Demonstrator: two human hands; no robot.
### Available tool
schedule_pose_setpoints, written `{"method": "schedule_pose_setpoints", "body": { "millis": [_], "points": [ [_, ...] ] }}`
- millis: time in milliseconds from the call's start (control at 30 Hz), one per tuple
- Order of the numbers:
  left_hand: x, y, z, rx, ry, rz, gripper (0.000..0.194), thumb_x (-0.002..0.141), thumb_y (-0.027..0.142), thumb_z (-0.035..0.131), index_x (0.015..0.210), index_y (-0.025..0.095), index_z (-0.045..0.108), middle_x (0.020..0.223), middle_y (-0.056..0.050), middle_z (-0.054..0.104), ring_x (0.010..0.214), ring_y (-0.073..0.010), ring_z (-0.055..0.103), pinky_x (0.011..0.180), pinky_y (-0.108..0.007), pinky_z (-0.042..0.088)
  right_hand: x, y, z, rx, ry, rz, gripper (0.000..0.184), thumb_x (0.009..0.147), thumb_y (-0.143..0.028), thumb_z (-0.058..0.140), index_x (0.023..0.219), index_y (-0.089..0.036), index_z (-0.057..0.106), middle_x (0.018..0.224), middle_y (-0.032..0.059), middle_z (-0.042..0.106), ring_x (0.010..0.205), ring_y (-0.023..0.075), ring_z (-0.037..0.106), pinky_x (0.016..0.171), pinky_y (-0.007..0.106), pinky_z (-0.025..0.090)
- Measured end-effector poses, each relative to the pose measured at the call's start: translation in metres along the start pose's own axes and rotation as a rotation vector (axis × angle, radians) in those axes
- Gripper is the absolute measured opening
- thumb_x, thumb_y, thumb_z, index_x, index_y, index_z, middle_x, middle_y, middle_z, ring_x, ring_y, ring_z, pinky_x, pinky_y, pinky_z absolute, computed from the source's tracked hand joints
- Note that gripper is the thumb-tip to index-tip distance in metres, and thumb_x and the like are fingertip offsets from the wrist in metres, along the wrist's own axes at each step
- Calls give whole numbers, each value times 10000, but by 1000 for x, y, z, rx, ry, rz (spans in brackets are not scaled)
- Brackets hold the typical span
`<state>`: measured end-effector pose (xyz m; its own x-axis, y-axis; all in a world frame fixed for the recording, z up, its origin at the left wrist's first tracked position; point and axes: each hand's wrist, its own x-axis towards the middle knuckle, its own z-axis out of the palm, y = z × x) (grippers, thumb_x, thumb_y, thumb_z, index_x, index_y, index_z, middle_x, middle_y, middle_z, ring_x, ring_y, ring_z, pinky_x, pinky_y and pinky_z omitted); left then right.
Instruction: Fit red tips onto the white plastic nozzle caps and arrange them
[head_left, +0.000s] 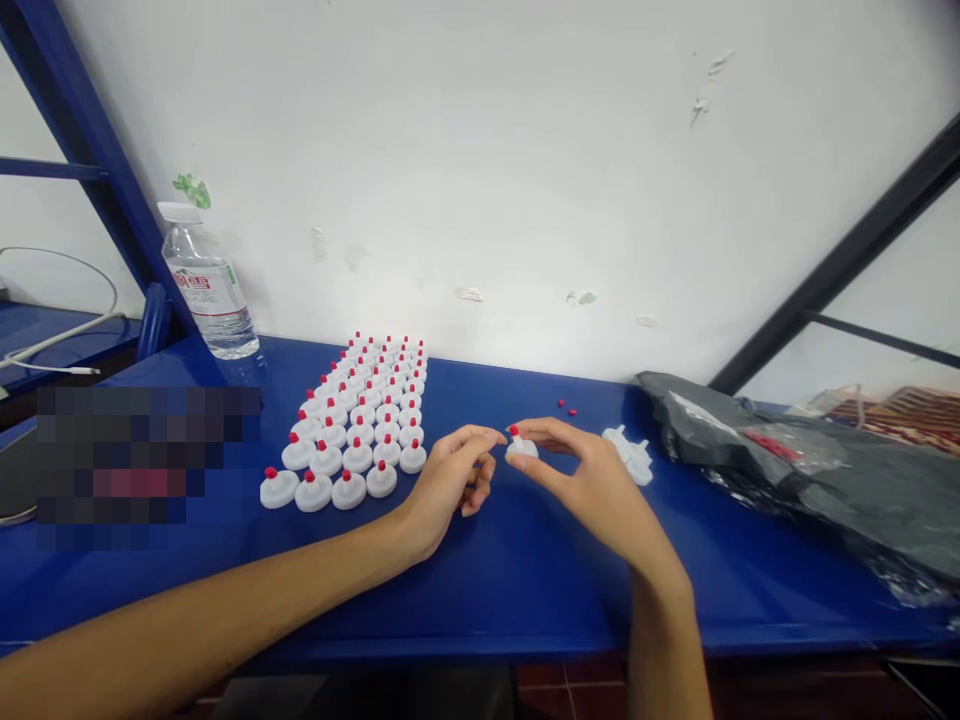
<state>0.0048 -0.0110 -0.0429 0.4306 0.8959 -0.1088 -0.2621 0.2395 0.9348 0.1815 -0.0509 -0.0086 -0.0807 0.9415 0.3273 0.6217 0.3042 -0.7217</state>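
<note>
In the middle of the head view, my right hand pinches a white round cap with a red tip between thumb and fingers, red end up. Just left of it is my left hand, thumb laid along the index finger and the other fingers curled in. Its fingertips point at the red tip, close by it, and I see nothing held in them. Left of that hand, rows of white caps with red tips stand upright on the blue table. Loose white caps without red tips lie right of my right hand, partly behind it.
Small red tips lie near the wall. At the back left stands a water bottle. A dark plastic bag spreads over the right side, with a clear bag of red pieces on it. A white cable runs at far left.
</note>
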Motion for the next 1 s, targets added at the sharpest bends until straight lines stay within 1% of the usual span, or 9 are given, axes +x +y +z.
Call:
{"method": "schedule_pose_setpoints", "body": {
  "millis": [100,200,300,367,500,700,833,900,1000],
  "points": [
    [0,0,1,12,1,12,315,872,493,647,900,185,587,658,60,495,416,-35,385,378,-160,225,1,0,0,-25,-27,-19,252,900,-356,710,1141,-299,759,1138,11,773,1061,241,709,982,386,540],
    [0,1,2,35,4,23,408,864,565,661,798,180,547,623,62,471,413,-34,368,372,-162,221,1,1,1,-27,-52,0,311,891,-351,721,1197,-307,747,1144,19,773,1037,240,712,961,390,544],
    [-1,1,2,67,14,30,422,827,581,712,859,175,603,603,69,460,412,-37,353,367,-168,221,0,2,3,-1,-83,21,446,865,-328,755,1305,-330,677,1093,3,780,1021,224,716,956,386,536],
    [-1,1,3,87,19,37,421,811,569,736,905,171,635,587,73,451,415,-41,349,370,-172,222,-1,1,3,5,-91,19,492,857,-309,766,1331,-350,643,1061,-14,780,1018,210,716,957,376,528],
    [-1,0,3,89,30,37,412,812,568,732,851,171,630,539,81,414,414,-45,333,380,-177,204,-2,-2,3,6,-92,30,455,867,-331,758,1306,-349,640,1049,-11,776,1021,211,716,933,368,527],
    [0,-1,1,51,39,42,413,832,583,702,818,185,594,605,76,436,426,-39,345,393,-182,183,-1,-4,2,73,-42,27,367,919,-424,686,1271,-329,643,998,-3,766,977,208,725,907,360,556],
    [0,0,1,56,35,36,437,812,598,716,781,184,580,589,77,425,427,-42,346,400,-189,188,-1,-3,2,99,-12,38,351,924,-446,674,1248,-315,652,996,11,759,954,216,731,912,380,575],
    [-1,1,1,52,28,37,426,801,583,737,801,179,603,580,79,423,427,-41,343,403,-190,189,-1,-2,2,104,-3,40,350,914,-443,688,1238,-314,660,1006,13,760,953,218,732,920,388,579],
    [-1,1,0,33,22,35,408,798,545,760,918,164,677,570,81,425,432,-41,338,409,-191,192,-1,-1,1,113,7,32,363,886,-420,731,1229,-317,669,1029,9,762,970,217,730,932,382,580]
  ]
}}
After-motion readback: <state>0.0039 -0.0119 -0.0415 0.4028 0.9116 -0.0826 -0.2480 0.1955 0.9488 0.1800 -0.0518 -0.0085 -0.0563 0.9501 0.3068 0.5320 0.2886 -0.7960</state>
